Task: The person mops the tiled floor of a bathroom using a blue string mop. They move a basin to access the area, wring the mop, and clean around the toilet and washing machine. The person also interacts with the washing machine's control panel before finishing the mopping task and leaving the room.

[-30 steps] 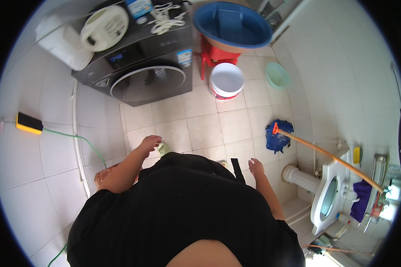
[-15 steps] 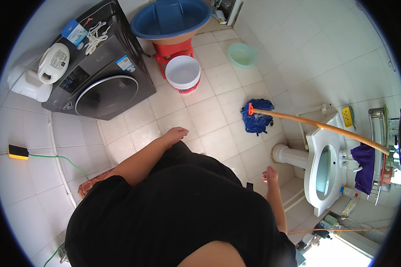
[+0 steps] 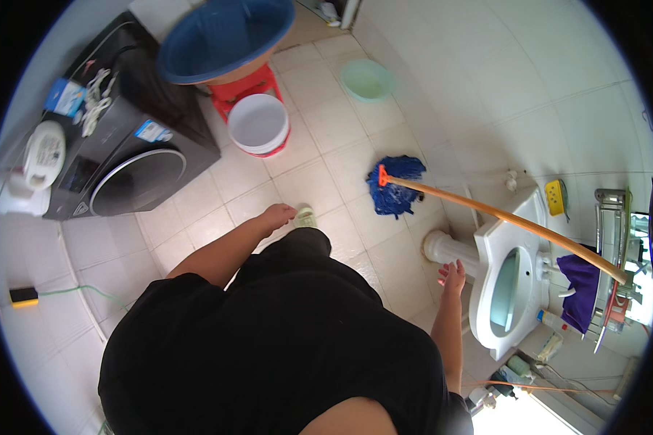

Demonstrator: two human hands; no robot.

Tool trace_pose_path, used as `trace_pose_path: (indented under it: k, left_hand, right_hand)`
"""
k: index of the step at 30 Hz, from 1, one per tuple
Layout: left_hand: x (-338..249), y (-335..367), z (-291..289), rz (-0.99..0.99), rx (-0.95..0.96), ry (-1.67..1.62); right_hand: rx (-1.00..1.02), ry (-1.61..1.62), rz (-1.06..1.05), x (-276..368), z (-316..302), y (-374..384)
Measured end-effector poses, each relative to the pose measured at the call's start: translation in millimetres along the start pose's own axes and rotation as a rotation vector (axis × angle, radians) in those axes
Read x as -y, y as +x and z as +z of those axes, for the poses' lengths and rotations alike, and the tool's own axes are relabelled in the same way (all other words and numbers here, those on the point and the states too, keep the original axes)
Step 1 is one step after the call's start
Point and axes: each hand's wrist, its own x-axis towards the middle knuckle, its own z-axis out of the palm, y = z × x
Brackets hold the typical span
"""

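Held out over the tiled floor (image 3: 319, 167), my left hand (image 3: 277, 215) is loosely closed with nothing visible in it. A slipper-covered foot (image 3: 305, 216) shows just beyond it. My right hand (image 3: 452, 277) is raised beside the white pedestal washbasin (image 3: 485, 290), its fingers apart and empty. Ahead of that hand, a mop with a blue head (image 3: 406, 174) rests on the floor. Its wooden handle (image 3: 515, 220) slants across the basin to a metal wall rack (image 3: 604, 290). Neither hand touches the mop or the basin.
A dark front-loading washing machine (image 3: 134, 159) stands at the left, bearing a white jug (image 3: 45, 155). Beyond are a white bucket (image 3: 258, 123) and a large blue tub (image 3: 225, 43) on a red stool (image 3: 243, 85). A green basin (image 3: 368, 80) sits near the right wall.
My view has shifted, with the washing machine, tubs and mop sliding left in the picture. My foot has come into sight beyond my left hand. My right hand has risen nearer the washbasin.
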Motion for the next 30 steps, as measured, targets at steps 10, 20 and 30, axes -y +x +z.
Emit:
trace_pose_path:
  k: [10,20,30]
  left_hand:
    - [-103,64,17,0.095,0.065,0.055]
    - [-115,40,43,0.059,-0.132,-0.110]
    - [-194,-31,142,0.440,-0.257,-0.214]
  right_hand:
    - [-0.427,0.210,-0.254,111,-68,98]
    - [-0.441,0.730,-0.310,165,-117,210]
    - [0.289,0.379,-0.727,295,51,135]
